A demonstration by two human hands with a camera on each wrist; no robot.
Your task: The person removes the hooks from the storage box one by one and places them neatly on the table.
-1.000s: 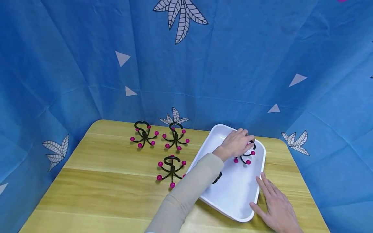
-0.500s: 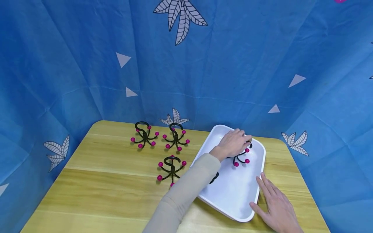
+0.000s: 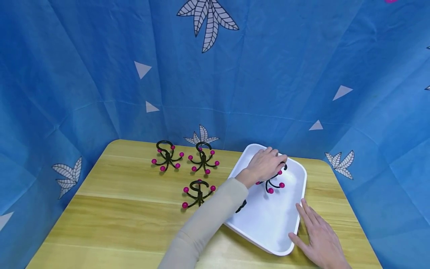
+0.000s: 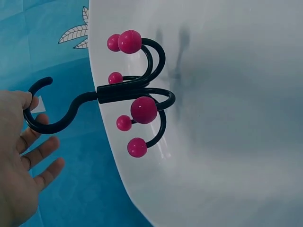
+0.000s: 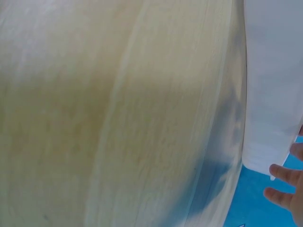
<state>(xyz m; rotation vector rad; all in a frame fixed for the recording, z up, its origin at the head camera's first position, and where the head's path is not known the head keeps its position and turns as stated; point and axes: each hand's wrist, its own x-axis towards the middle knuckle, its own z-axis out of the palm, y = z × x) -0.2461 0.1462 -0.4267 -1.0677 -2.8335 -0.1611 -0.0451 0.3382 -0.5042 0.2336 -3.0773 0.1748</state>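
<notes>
Between thumb and forefinger, my left hand (image 3: 265,164) pinches the curved top of a black multi-arm hanging hook (image 4: 123,92) with pink ball tips. This hook is held over the white tray (image 3: 268,224), toward its far end; whether it touches the bottom I cannot tell. The other left fingers are spread in the left wrist view. Another black piece (image 3: 241,206) shows in the tray, mostly hidden behind my left forearm. My right hand (image 3: 319,235) lies at the tray's right side, fingers straight, fingertips near or against the rim.
On the wooden table (image 3: 111,224), left of the tray, stand three similar hooks: one at the back left (image 3: 168,158), one beside it (image 3: 203,158), one nearer (image 3: 199,196), partly covered by my sleeve. A blue patterned cloth (image 3: 235,74) hangs behind the table.
My left hand has shifted a little to the left inside the tray, and the hook it holds moved along with it. The right hand stays in place.
</notes>
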